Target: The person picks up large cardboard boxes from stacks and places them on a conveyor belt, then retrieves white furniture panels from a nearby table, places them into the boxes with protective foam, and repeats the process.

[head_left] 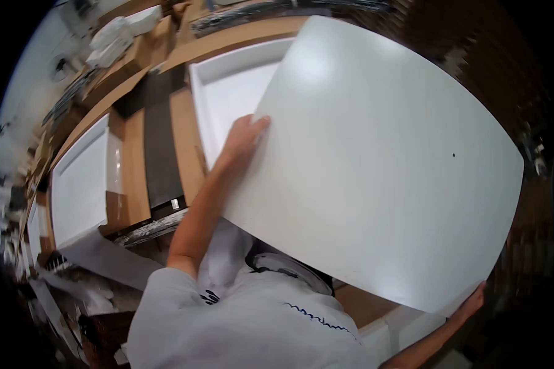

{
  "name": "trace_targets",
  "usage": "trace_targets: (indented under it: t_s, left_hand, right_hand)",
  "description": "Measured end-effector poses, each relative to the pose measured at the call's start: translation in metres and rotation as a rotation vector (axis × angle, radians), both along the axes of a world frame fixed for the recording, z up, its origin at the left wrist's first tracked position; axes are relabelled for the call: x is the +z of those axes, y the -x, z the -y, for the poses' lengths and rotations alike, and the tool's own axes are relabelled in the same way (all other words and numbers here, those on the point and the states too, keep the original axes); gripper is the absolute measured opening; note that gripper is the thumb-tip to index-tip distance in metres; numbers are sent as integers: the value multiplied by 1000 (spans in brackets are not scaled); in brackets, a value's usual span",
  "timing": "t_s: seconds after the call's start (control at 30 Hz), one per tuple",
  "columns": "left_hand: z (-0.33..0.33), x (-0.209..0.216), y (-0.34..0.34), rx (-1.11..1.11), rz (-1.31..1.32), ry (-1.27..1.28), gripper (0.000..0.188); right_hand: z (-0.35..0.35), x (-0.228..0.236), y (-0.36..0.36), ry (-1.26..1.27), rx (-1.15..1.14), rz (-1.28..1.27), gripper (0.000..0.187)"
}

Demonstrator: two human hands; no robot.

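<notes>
A large white panel (375, 166) with one small dark hole near its right side fills the middle and right of the head view. My left hand (246, 136) grips its left edge, the thumb lying on top and the other fingers hidden beneath. At the near right corner, my right hand (473, 301) holds the panel's edge, with most of the fingers out of sight. The panel hangs in front of my body, partly over an open cardboard box (184, 123) lined with white foam (234, 92).
Further left stands another open box with a white foam tray (83, 178). A dark strip (160, 141) runs between the boxes. White foam pieces (120, 37) lie on cardboard at the back left. Pale sheeting (114, 261) hangs below the left box. Dark, blurred stacks fill the far right.
</notes>
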State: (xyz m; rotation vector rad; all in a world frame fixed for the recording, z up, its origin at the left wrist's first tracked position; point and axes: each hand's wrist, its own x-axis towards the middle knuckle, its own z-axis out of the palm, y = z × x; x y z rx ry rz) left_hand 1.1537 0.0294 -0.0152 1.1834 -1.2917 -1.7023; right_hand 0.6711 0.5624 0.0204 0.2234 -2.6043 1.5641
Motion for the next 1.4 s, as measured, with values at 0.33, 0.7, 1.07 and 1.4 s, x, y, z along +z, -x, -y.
trace_targets:
  t_s: [0.33,0.7,1.07,1.4]
  left_hand:
    - [124,-104,-50,517,29,-128,39]
    - [199,-152,-91,525,421,-370,55]
    - [96,-128,-23,339,1066,227,38]
    - [56,-138,-81,790,1621,206,60]
  right_hand:
    - [453,-19,233,-357,562,-102,52]
    - [730,-143,211,-492,1020,6,41]
    - [727,-218,116,-611,942,158,57]
    - [698,-215,85,-715,1006,-63,66]
